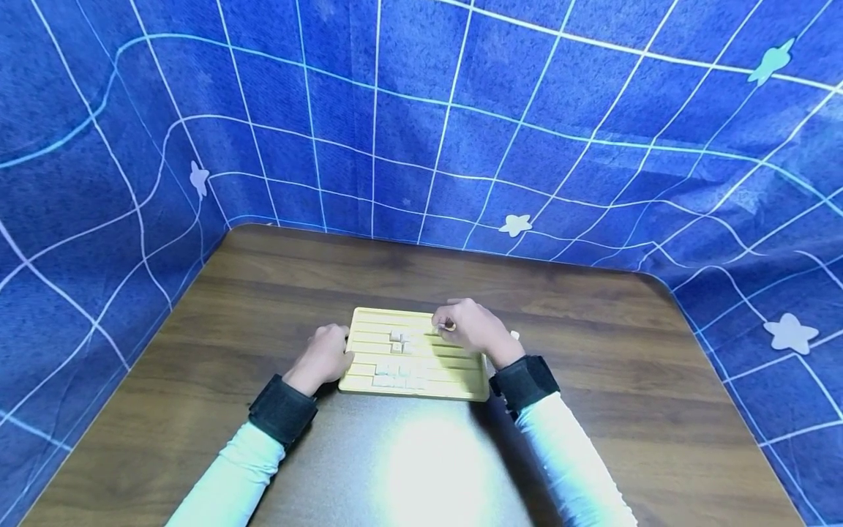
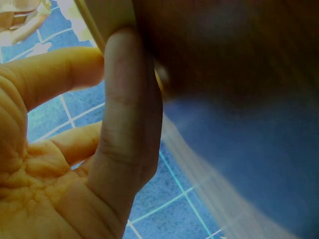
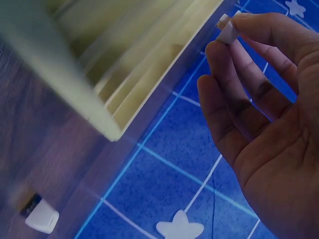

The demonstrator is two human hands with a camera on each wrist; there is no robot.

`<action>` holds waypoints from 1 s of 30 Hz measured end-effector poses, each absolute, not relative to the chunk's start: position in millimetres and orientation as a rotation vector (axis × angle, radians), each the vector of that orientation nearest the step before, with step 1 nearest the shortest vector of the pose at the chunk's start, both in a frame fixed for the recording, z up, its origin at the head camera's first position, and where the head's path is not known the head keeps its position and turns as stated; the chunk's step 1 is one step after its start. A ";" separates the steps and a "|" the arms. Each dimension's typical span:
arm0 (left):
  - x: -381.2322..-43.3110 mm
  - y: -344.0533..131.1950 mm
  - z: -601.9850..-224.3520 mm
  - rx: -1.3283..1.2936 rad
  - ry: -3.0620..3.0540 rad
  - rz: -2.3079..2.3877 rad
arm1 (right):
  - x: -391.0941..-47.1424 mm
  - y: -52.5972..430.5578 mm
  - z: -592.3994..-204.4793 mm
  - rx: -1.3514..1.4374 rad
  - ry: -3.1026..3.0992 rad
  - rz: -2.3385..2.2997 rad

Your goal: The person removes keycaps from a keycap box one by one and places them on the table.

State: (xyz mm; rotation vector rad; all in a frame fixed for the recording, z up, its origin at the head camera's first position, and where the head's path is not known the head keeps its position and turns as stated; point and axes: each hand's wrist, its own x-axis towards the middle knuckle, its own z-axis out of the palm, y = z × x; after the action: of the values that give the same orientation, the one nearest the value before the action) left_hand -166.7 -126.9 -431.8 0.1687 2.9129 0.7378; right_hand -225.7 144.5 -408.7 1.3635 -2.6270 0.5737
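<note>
Now, a yellow tray (image 1: 454, 362) with long, step-like rows is seen lying flat on a brown wooden table (image 1: 593, 351). Its left edge is held by the left hand (image 1: 327, 355) — the thumb and a finger are put against the rim. By the right hand (image 1: 474, 326), a small white block (image 3: 228, 32) is pinched between the thumb and a finger, and the other fingers are bent a little. This block is held near the back edge of the tray, but whether the tray is touched by it cannot be told.

More white blocks (image 1: 396, 348) are set on the tray — some in a small bunch near the middle, some in two rows near the front. Another loose block (image 3: 42, 214), white with a dark end, is left on the table just beside the tray's right side. Black bands (image 1: 525, 382) are worn on both wrists, over pale sleeves (image 1: 230, 468). Around the table, a blue cloth (image 1: 421, 132) is hung, covered with lines and stars (image 1: 516, 225).
</note>
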 end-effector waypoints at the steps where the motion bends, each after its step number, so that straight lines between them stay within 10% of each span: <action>1: -166.7 -127.2 -431.8 0.174 2.906 0.742 | -226.3 146.8 -408.3 1.365 -2.618 0.577; 30: -168.1 -126.8 -431.0 0.163 2.887 0.743 | -228.2 213.8 -414.8 0.899 -2.828 0.540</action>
State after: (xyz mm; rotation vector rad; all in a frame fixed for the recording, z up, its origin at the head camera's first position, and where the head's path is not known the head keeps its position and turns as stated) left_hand -168.1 -126.8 -431.0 0.1627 2.8866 0.7426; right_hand -228.2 213.8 -414.8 0.8986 -2.8282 0.5396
